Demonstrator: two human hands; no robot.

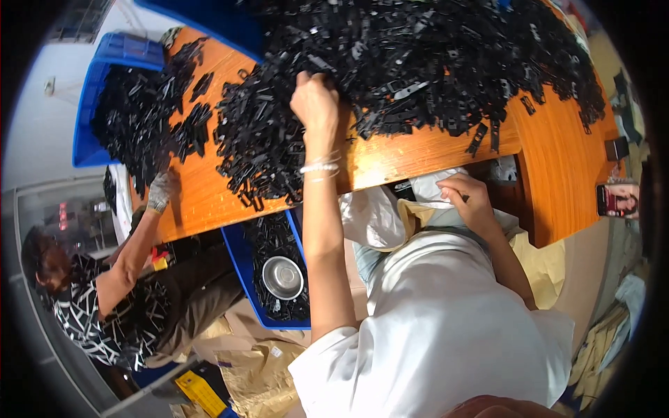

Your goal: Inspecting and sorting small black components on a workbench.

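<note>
A big heap of small black plastic parts [418,63] covers the far half of an orange wooden table [432,150]. My left hand [315,101], with bead bracelets at the wrist, reaches up into the heap's near edge, its fingers curled down among the parts. My right hand [470,198] stays low in front of my lap, just below the table's front edge. Its fingers are closed on the rim of a white plastic bag [376,216]. What lies inside the bag is hidden.
A co-worker sits at the left, a gloved hand [159,191] on the table. A blue bin [97,76] of black parts stands at the far left. Another blue bin [244,265] under the table holds parts and a metal bowl [282,277]. A phone [617,200] lies at the right.
</note>
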